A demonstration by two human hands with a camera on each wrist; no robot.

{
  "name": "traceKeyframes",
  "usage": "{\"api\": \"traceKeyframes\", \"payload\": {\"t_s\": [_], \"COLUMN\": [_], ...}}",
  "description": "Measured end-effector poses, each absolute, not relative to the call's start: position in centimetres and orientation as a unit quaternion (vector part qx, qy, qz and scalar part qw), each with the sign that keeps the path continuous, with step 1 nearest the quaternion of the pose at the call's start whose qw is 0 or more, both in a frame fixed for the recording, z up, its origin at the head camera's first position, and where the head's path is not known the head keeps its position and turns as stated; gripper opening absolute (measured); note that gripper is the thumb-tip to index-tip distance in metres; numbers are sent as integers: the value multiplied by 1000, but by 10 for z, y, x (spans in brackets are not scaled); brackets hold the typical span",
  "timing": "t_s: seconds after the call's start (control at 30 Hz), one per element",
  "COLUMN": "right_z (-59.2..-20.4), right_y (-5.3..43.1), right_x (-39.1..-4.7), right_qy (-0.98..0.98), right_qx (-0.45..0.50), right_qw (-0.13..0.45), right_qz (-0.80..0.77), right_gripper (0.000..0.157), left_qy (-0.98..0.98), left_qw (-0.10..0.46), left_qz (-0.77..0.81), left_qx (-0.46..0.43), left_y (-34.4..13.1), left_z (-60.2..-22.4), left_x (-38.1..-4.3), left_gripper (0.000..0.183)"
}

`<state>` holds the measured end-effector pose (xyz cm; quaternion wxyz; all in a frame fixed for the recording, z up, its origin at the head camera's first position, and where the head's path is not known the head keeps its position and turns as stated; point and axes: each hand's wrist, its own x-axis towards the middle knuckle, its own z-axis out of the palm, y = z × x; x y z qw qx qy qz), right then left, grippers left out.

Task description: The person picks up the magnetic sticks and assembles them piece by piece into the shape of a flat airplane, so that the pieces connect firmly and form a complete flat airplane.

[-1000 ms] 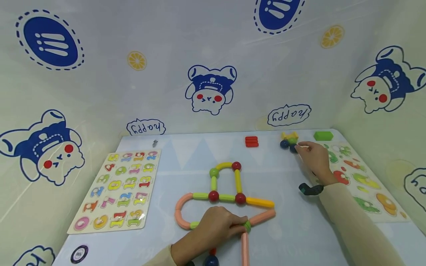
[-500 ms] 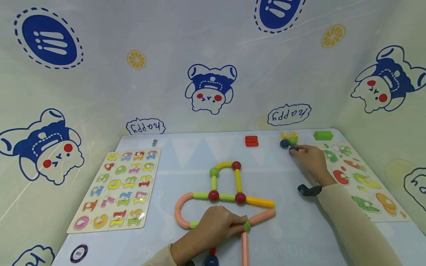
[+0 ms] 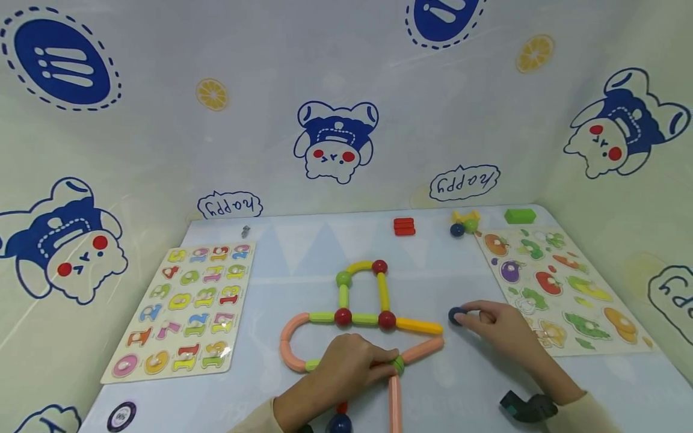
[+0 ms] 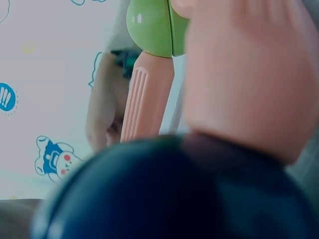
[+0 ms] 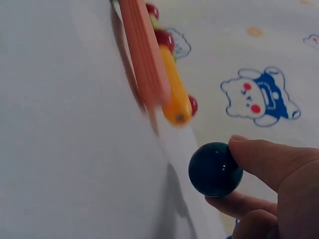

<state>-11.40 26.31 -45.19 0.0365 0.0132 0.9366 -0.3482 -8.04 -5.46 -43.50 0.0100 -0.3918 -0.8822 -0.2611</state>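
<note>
My right hand [image 3: 500, 331] pinches a dark blue ball [image 5: 215, 170] between thumb and fingers, just right of the free ends of an orange stick [image 3: 419, 326] and a pink stick [image 3: 424, 350]. With thumb and fingertips, my left hand [image 3: 349, 367] grips a green ball [image 3: 398, 364] in a figure of sticks and balls on the table. Red balls [image 3: 387, 320], light green sticks [image 3: 365, 320] and a curved pink piece [image 3: 288, 343] form its far part. Another dark blue ball [image 3: 340, 423] lies at the near edge. My left hand and forearm hide part of the figure.
A number puzzle board [image 3: 178, 313] lies at left, a vegetable puzzle board [image 3: 568, 294] at right. Along the back are red sticks [image 3: 403, 227], a blue ball [image 3: 457, 230] beside a green ball and yellow pieces, and a green block [image 3: 520, 216]. A round black token [image 3: 121, 416] sits front left.
My right hand has drawn a dark blue ball away from the back-right pile, toward me and slightly left, close to the figure. My left hand keeps its grip on the green ball.
</note>
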Motion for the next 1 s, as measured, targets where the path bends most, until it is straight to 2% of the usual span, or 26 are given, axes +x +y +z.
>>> {"api": "traceKeyframes", "payload": {"t_s": [0.13, 0.3, 0.43, 0.77, 1.0], "right_z": [-455, -457, -456, -451, -452], "right_y": [250, 242, 239, 243, 244], "right_x": [-94, -86, -86, -83, -80], "right_qy": [935, 938, 936, 936, 930], "right_qx": [11, 14, 17, -11, -4], "right_qw": [38, 17, 16, 60, 49], "right_qz": [-354, -346, -351, -346, -365], "right_gripper": [46, 40, 40, 46, 45], "left_qy": [-883, -882, -884, -886, -884], "left_qw": [9, 4, 1, -11, -9], "left_qz": [-258, -257, -256, -261, -262], "left_qx": [-392, -396, -392, -383, -387], "left_y": [-56, -54, -54, -54, -52], "left_z": [-436, -437, -436, -434, -434], "left_x": [-80, -82, -82, -82, -83], "left_gripper": [28, 29, 28, 24, 24]}}
